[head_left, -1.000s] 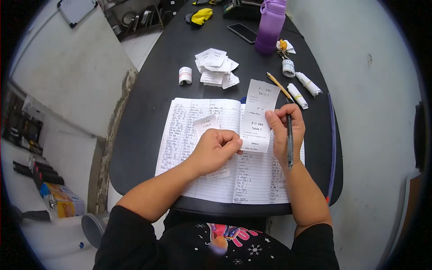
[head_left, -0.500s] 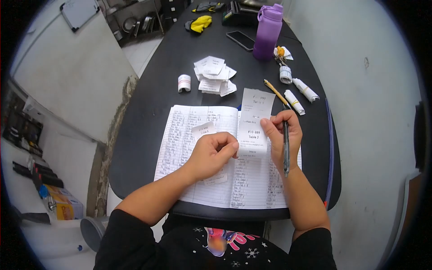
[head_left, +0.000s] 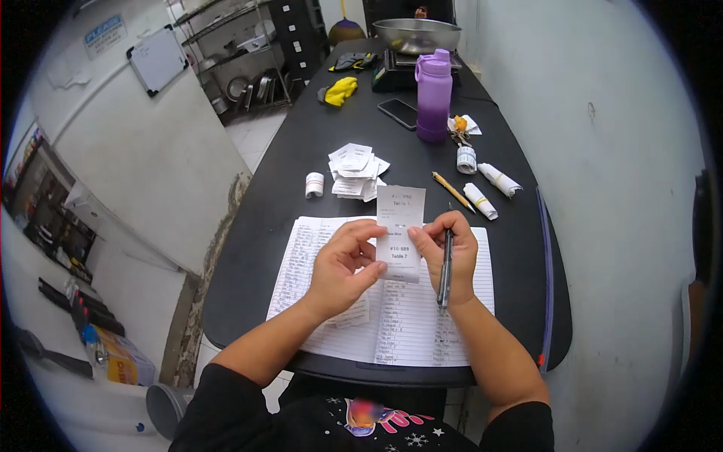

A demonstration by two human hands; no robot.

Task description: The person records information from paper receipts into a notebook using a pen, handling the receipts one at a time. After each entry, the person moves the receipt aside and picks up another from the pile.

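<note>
A long printed receipt (head_left: 399,207) is held upright over an open lined notebook (head_left: 422,331) filled with handwritten columns. My right hand (head_left: 455,256) pinches its right edge with the thumb in front, and a black pen (head_left: 446,267) is tucked in the same fingers. At the receipt's left edge, the thumb and forefinger of my left hand (head_left: 343,264) hold it, with the thumb below the forefinger. Another paper slip (head_left: 352,311) lies on the left page, partly hidden by my left hand and wrist. Beyond the notebook sits a heap of receipts (head_left: 354,169).
Around the black table (head_left: 248,256) are a small paper roll (head_left: 314,185), a brown pen (head_left: 453,191), banded paper rolls (head_left: 482,201), a purple bottle (head_left: 433,98), a phone (head_left: 398,113), yellow gloves (head_left: 340,91) and a metal bowl (head_left: 416,36). A wall (head_left: 610,226) stands at right.
The view has tilted up, showing more of the table's far end. My left thumb and forefinger have spread apart along the receipt's left edge. My right hand still holds receipt and pen.
</note>
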